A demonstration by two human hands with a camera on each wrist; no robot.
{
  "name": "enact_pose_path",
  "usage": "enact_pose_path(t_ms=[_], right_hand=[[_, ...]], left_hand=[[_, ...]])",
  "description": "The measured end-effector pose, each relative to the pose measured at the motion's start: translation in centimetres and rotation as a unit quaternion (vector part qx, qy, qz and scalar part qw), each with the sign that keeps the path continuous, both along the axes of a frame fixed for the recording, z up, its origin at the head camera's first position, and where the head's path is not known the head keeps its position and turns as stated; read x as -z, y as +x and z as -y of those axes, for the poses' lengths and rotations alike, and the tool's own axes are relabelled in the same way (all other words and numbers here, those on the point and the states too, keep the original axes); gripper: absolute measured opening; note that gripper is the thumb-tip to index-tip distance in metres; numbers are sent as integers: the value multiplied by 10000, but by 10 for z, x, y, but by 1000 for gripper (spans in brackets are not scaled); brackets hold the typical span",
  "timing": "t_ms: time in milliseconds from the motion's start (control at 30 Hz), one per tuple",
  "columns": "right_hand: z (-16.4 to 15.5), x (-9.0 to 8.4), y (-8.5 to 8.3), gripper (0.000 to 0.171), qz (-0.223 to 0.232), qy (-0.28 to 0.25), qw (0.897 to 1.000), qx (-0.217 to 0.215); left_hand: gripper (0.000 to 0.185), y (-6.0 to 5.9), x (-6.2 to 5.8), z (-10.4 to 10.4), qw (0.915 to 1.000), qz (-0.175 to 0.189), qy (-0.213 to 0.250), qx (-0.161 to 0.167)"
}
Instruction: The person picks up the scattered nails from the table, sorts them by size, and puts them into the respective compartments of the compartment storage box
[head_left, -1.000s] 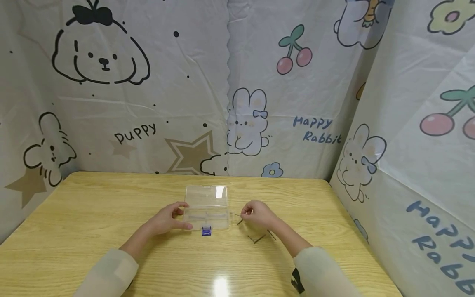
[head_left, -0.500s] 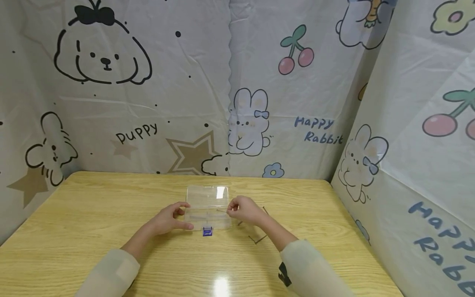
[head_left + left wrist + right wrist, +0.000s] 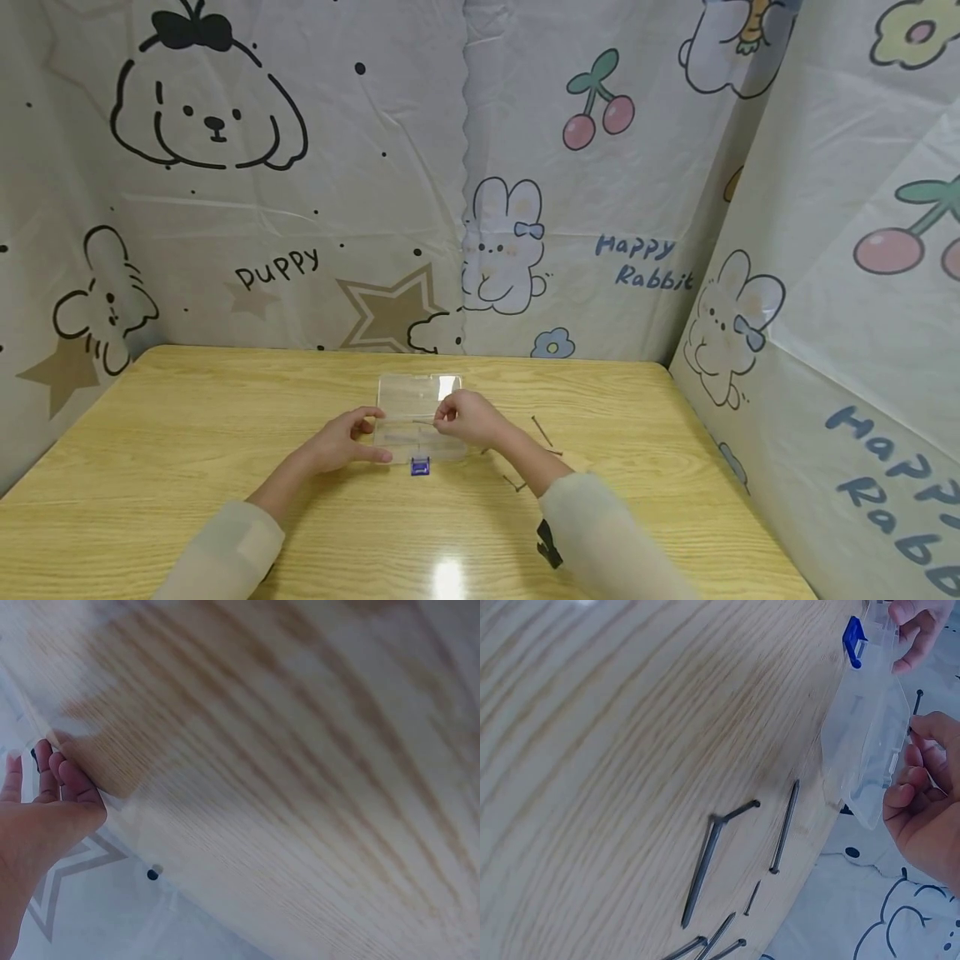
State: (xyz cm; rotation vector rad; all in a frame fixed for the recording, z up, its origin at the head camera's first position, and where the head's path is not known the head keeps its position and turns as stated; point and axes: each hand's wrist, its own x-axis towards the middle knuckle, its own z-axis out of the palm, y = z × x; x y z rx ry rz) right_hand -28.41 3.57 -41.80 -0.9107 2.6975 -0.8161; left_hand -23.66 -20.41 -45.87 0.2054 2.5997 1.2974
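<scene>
Organizer box: clear plastic compartment case (image 3: 417, 417) with blue latch (image 3: 419, 467), lid open, flat at table centre.
Held nail: thin, dark (image 3: 916, 705), pinched above the case's 3 o'clock side.
Loose nails: scattered (image 3: 727, 855) at case's 4 o'clock.

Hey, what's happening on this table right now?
A person sits at a wooden table with an open clear plastic box that has a blue latch. The left hand holds the box's left side. The right hand pinches a thin nail above the box. Several more loose nails lie on the table to the right of the box.
</scene>
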Motion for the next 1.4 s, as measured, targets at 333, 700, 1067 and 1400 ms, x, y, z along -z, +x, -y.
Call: enact_pose_path(t_ms=[333, 700, 1067, 1400], right_hand=[[21, 4, -4, 9, -121, 134, 9997, -148], [37, 11, -5, 9, -82, 262, 9996, -57], [42, 15, -6, 10, -48, 253, 9997, -12], [43, 23, -7, 10, 83, 124, 9998, 99]], left_hand=[[72, -2, 1, 2, 10000, -20, 27, 28], [71, -1, 0, 2, 9999, -63, 50, 83], [73, -3, 0, 2, 9999, -27, 102, 100], [72, -2, 0, 2, 9999, -39, 114, 104]])
